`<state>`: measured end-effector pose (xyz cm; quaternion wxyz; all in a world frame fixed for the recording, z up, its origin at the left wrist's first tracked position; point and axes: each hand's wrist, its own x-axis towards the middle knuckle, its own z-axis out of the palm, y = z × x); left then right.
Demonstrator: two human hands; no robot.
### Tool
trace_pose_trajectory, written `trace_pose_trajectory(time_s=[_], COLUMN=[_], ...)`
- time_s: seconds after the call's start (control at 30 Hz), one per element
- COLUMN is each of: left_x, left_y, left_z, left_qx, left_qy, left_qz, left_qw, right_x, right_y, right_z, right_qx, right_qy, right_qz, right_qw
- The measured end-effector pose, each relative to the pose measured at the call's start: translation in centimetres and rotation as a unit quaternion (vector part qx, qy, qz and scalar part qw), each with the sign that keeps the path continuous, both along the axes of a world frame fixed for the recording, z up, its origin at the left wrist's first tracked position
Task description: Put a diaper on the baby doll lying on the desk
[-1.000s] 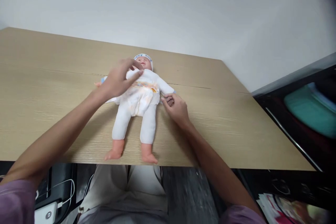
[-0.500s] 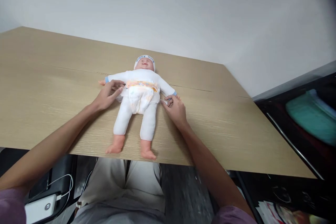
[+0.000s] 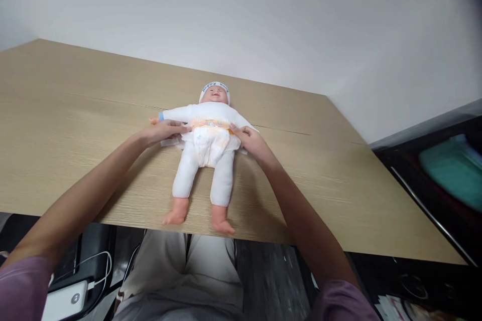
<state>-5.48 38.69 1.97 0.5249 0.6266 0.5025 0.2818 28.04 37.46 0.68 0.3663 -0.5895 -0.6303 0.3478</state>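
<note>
A baby doll (image 3: 186, 173) in a white suit and a printed headband lies on its back, feet toward me. Around its hips is a white diaper (image 3: 209, 146) with an orange patterned waistband. My left hand (image 3: 163, 133) has its fingers closed on the diaper's left edge, beside the doll's arm. On the other side, my right hand (image 3: 251, 141) pinches the right end of the waistband and covers the doll's hand there. Pale side flaps of the diaper stick out below both hands.
The wooden table (image 3: 320, 180) has its front edge just past the doll's feet. A white power bank (image 3: 64, 301) with a cable lies on a black seat at lower left. Green cloth (image 3: 452, 173) sits on a dark surface at right. A wall rises behind.
My right hand has moved up from the diaper's side flap to its waistband. My left hand has shifted inward onto the diaper's edge. The whole view has shifted slightly.
</note>
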Motion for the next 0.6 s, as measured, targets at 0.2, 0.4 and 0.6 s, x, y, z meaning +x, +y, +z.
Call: trace_pose_trajectory(time_s=[0.2,0.4,0.6], left_x=[0.4,0.6,0.7], left_y=[-0.4,-0.6,-0.4], left_z=[1.1,2.0,3.2], left_qx=[-0.017,-0.043,-0.024], left_qy=[-0.08,-0.154,-0.063], left_qz=[0.024,0.005,-0.015], left_qw=[0.996,0.987,0.998], right_x=[-0.1,0.7,0.1], right_y=[0.2,-1.0,-1.3], right_z=[0.9,1.9,3.0], right_qx=[-0.03,-0.079,-0.108], right_qy=[0.177,0.244,0.291], right_qz=[0.054,0.036,0.089], right_qw=[0.982,0.966,0.946])
